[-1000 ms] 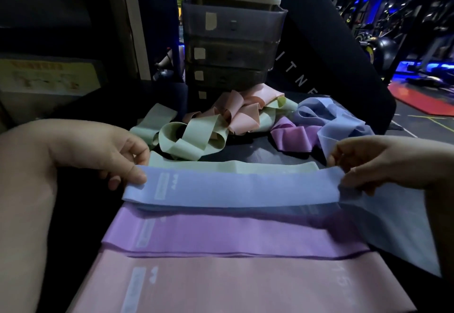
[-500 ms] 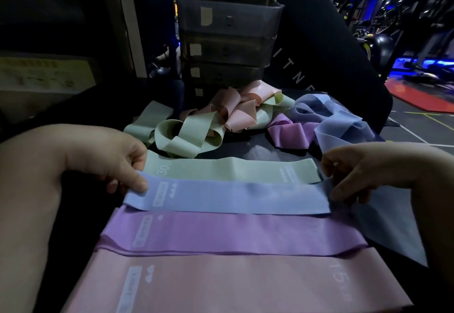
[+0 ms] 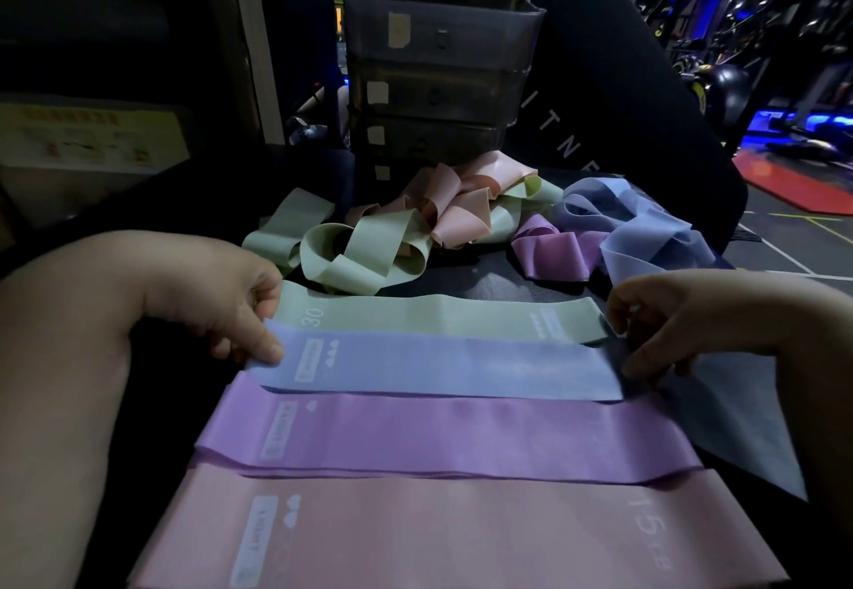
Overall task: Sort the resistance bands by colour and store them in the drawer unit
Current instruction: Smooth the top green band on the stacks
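flat bands (image 3: pixel 438 438) before heap (image 3: pixel 461 219), drawer unit (image 3: pixel 438 80) behind

A gym, shown by exercise machines (image 3: pixel 780 48) under blue light and a red floor mat (image 3: pixel 794 186).

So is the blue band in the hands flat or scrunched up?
Flat. The blue band lies spread straight between the green band and purple band, left hand pinching one end, right hand at the other.

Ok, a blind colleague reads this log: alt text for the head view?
The left hand pinches one end of a blue band, the right hand at the other; it lies between a green band and a purple band. Tangled bands lie before the drawer unit.
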Demonstrator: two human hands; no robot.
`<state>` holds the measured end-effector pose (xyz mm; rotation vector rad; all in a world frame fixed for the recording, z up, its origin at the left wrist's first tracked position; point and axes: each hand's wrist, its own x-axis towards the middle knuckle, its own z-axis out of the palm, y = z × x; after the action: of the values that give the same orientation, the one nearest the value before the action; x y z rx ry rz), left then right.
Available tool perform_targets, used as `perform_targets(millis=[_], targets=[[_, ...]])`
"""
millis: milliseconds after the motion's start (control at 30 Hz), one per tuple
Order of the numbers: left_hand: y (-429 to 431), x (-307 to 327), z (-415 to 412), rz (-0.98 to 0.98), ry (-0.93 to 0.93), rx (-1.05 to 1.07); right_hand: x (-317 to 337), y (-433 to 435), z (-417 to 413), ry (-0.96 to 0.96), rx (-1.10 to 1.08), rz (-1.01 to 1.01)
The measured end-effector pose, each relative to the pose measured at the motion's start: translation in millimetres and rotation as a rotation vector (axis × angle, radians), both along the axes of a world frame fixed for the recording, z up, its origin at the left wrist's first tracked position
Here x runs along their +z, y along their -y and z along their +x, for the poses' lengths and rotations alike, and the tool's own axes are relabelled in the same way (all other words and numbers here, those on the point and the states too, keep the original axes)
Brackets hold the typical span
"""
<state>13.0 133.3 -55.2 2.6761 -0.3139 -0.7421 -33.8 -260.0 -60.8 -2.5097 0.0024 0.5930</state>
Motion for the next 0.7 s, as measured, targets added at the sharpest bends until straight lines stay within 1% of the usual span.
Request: perform_targets(millis=[167, 267, 367, 433, 500, 700], targets=[[1.6, 3.3, -2.2, 0.072, 0.036, -0.005, 3.6, -2.2, -3.7, -0.016, 0.02, -0.017], [0.3, 2.3, 2.0, 0.093, 0.094, -0.008, 3.8, -4.0, -4.0, 0.053, -0.049, 0.034], [1.4, -0.6, 3.0, 0.068, 0.113, 0.08, -0.6, -8.4, 1.1, 0.128, -0.171, 0.047], [2.0, -2.6, 4.3, 0.048, 0.124, 0.15, -4.7, -11.4, 5.6, 0.152, -0.214, 0.033], [1.6, -5.0, 7.4, 0.022, 0.155, 0.187, -7.8, -13.7, 8.3, 0.165, -0.234, 0.034], [8.8, -10.9, 11.0, -0.044, 0.202, 0.194, -14.6, -18.7, 13.4, 0.213, -0.233, 0.057]])
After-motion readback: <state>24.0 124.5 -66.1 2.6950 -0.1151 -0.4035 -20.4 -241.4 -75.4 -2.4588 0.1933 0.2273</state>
